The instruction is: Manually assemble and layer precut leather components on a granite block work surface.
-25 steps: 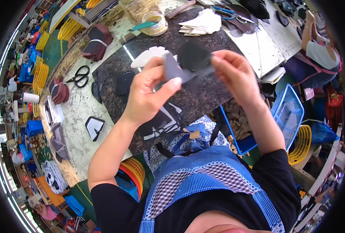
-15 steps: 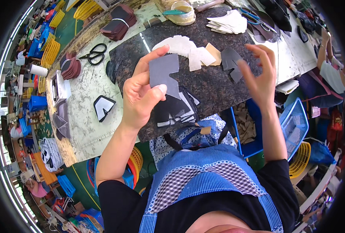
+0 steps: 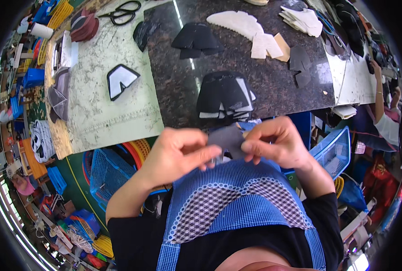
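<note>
A dark grey notched sheet piece (image 3: 228,139) is held in front of my apron, just off the table's near edge. My left hand (image 3: 180,151) pinches its left end between thumb and fingers. At the opposite end, my right hand (image 3: 275,143) grips it the same way. Beyond the hands lies a stack of black and white notched pieces (image 3: 221,92) on the dark stone slab (image 3: 273,90). Farther back on the slab are some black pieces (image 3: 196,38), and to the right a similar dark grey piece (image 3: 300,67).
A white-faced black piece (image 3: 122,81) and black scissors (image 3: 122,13) lie on the pale board at left. White scalloped pieces (image 3: 237,23) rest at the back. Blue baskets (image 3: 112,174) stand below the table on both sides. Another person's arm (image 3: 378,86) shows at far right.
The grey piece has come down from above the slab to in front of my apron. My right hand has moved in from the right and now grips it too. The view has shifted.
</note>
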Demonstrator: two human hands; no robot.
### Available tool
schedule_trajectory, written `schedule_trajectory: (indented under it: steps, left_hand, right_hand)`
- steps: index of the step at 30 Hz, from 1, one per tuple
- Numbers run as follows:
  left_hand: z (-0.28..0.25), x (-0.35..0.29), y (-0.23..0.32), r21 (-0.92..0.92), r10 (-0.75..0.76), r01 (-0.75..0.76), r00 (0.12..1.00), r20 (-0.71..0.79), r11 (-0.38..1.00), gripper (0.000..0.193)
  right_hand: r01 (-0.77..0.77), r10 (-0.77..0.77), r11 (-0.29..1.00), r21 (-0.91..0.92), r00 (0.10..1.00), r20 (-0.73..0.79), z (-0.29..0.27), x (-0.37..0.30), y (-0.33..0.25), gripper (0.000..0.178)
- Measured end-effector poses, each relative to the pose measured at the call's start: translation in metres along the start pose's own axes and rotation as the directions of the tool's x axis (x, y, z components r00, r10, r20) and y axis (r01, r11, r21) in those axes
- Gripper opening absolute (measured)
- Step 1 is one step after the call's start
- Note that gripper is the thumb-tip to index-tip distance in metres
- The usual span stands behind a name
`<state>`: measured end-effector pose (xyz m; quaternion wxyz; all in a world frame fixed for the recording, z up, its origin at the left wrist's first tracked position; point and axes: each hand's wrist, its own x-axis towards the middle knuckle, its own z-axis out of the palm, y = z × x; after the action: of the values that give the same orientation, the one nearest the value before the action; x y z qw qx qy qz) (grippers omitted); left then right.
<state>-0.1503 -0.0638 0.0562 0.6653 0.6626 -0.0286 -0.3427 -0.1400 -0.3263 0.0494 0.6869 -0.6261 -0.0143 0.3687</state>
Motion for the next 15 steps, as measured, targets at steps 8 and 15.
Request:
schedule_trajectory:
  steps: [8,15]
  left_hand:
    - [-0.035,0.063,-0.008,0.088,0.0,0.016,0.982,-0.188,0.996,0.027]
    - [-0.029,0.072,-0.014,0.069,0.006,0.008,0.98,-0.198,0.998,0.028]
  right_hand:
    - [0.012,-0.151,0.876,-0.482,0.957,-0.249,-0.007,0.053,-0.022,0.028]
    - [-0.044,-0.111,0.9,-0.433,0.939,-0.326,-0.008,0.059,-0.013,0.03]
